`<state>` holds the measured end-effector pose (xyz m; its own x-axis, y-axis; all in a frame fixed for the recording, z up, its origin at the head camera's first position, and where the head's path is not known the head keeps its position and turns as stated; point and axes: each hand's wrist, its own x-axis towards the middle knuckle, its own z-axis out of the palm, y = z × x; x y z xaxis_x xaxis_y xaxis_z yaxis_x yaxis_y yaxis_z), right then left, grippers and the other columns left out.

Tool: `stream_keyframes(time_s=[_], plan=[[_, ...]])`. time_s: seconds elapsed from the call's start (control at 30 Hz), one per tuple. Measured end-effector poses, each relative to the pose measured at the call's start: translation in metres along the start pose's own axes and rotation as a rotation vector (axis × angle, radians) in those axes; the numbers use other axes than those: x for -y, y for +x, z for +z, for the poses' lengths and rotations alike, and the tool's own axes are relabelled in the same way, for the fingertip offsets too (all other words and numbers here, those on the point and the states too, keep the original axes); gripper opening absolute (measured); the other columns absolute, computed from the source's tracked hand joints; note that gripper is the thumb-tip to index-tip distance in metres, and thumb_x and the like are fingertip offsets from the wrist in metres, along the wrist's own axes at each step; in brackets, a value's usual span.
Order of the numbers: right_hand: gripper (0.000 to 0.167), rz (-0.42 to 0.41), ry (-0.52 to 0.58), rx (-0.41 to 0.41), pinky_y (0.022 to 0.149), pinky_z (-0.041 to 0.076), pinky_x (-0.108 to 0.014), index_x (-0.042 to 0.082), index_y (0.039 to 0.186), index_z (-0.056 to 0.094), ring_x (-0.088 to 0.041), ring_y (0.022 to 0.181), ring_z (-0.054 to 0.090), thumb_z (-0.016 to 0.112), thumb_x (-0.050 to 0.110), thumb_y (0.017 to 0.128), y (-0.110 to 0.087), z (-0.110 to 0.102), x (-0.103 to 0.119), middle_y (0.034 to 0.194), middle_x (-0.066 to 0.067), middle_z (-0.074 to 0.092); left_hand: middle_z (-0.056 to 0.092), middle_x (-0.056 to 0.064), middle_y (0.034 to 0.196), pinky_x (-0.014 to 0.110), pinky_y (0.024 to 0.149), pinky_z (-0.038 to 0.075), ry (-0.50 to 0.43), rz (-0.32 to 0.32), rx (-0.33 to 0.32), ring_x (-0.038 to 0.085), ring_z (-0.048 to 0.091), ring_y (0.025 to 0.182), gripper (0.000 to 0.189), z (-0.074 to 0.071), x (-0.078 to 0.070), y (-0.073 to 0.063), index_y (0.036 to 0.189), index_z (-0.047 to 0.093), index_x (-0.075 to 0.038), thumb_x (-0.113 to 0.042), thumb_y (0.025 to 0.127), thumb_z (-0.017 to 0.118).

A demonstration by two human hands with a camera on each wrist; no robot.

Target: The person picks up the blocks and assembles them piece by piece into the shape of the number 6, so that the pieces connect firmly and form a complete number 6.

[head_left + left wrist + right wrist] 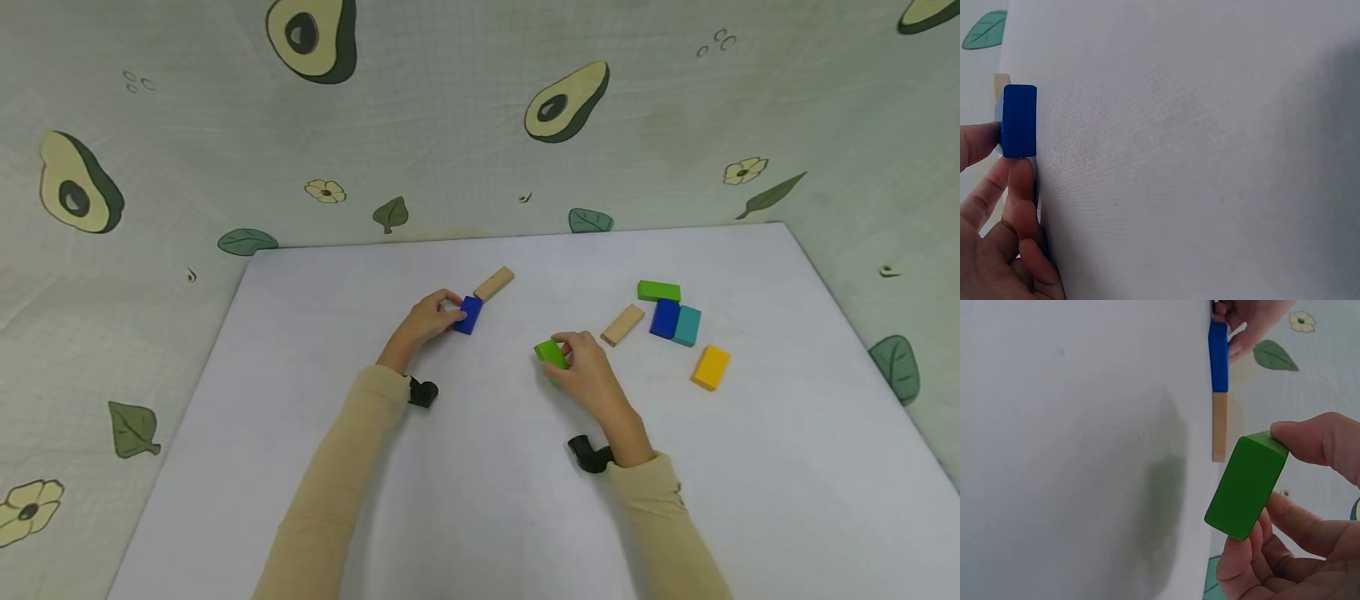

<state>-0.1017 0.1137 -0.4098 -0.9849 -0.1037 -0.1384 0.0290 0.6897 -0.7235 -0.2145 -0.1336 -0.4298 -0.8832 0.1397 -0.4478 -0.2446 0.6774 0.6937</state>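
Observation:
On the white table, my left hand (431, 320) pinches a blue block (468, 315) between thumb and fingers. That block lies flat, its far end meeting a bare wooden block (494, 284); in the right wrist view the blue block (1218, 359) and the wooden block (1219, 428) line up end to end. My right hand (588, 375) holds a green block (551, 354) by thumb and fingertips, to the right of the blue one. From the right wrist, the green block (1246, 487) looks tilted and raised off the table, its greenish shadow on the surface.
To the right lie a second wooden block (622, 325), another green block (659, 291), a dark blue block (664, 318) side by side with a teal block (686, 326), and a yellow block (711, 367). An avocado-print cloth (450, 125) hangs behind the table's back edge.

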Motion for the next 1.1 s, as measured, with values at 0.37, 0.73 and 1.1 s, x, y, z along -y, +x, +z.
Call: stream_keyframes(time_s=[0.37, 0.73, 1.1], plan=[[0.048, -0.003, 0.044, 0.04, 0.074, 0.045, -0.032, -0.004, 0.124, 0.051, -0.024, 0.089, 0.05, 0.066, 0.017, 0.083, 0.011, 0.019, 0.018, 0.102, -0.016, 0.051, 0.054, 0.006, 0.083, 0.024, 0.065, 0.037, 0.021, 0.009, 0.001, 0.017, 0.051, 0.075, 0.036, -0.001, 0.001, 0.002, 0.122, 0.053, -0.014, -0.027, 0.09, 0.058], [0.048, -0.002, 0.066, 0.06, 0.076, 0.046, -0.034, -0.004, 0.122, 0.054, -0.023, 0.088, 0.051, 0.068, 0.018, 0.082, 0.021, 0.04, 0.033, 0.101, -0.016, 0.053, 0.053, 0.005, 0.08, 0.024, 0.065, 0.037, 0.02, 0.012, 0.0, 0.017, 0.05, 0.073, 0.036, 0.0, 0.001, 0.001, 0.122, 0.053, -0.013, -0.027, 0.089, 0.059], [0.049, 0.018, 0.055, 0.072, 0.082, 0.047, -0.038, -0.003, 0.124, 0.052, -0.024, 0.092, 0.053, 0.068, 0.02, 0.083, 0.031, 0.056, 0.041, 0.103, -0.016, 0.054, 0.053, 0.004, 0.078, 0.025, 0.065, 0.037, 0.002, 0.011, -0.008, 0.016, 0.05, 0.072, 0.035, 0.001, 0.002, 0.002, 0.121, 0.053, -0.014, -0.028, 0.089, 0.059]])
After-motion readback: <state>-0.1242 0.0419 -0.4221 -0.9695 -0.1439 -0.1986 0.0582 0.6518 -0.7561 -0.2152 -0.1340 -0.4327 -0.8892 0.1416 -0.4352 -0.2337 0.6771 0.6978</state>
